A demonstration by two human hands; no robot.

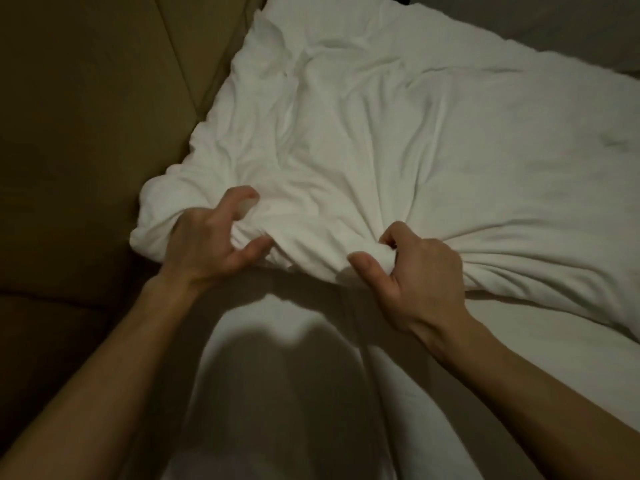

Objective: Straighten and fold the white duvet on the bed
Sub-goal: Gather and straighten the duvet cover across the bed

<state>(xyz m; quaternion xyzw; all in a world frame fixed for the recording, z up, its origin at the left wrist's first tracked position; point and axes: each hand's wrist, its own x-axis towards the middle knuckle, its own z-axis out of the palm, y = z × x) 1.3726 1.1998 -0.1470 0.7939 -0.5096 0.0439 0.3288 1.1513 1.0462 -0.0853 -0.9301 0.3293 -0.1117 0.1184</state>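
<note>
Left hand (207, 242): reaching forward from the lower left, forearm bare, wrist straight; fingers curled like a claw and spread apart, thumb angled toward the right; a bunched ridge of cloth caught between fingers and thumb, though the grip looks loose and may be only half closed.
Right hand (417, 271): reaching in from the lower right, back of the hand turned up; fingers folded tight into the palm, thumb pressed across from the left; a small wad of cloth pinched firmly inside.
Spacing of hands: side by side along the near edge of the cloth, apart, with a stretch of gathered fabric between.
Duvet (398, 133): white, rumpled, spread over the upper and right part of the bed; near edge lifted and puckered where gripped, creases fanning out from the right fist; left corner rolled into a soft lump just beside the left hand.
Bed sheet (540, 341): pale, flat, bare below the duvet's near edge.
Shadow (277, 375): dark, broad, cast across the sheet between the forearms, hiding the sheet's surface there.
Headboard (86, 116): tan, padded, seamed panels, filling the left side and touching the duvet's left edge.
Far top: dark strip above the duvet, too dim to identify.
Lighting: low, slightly blurred, fine fabric detail hard to read.
</note>
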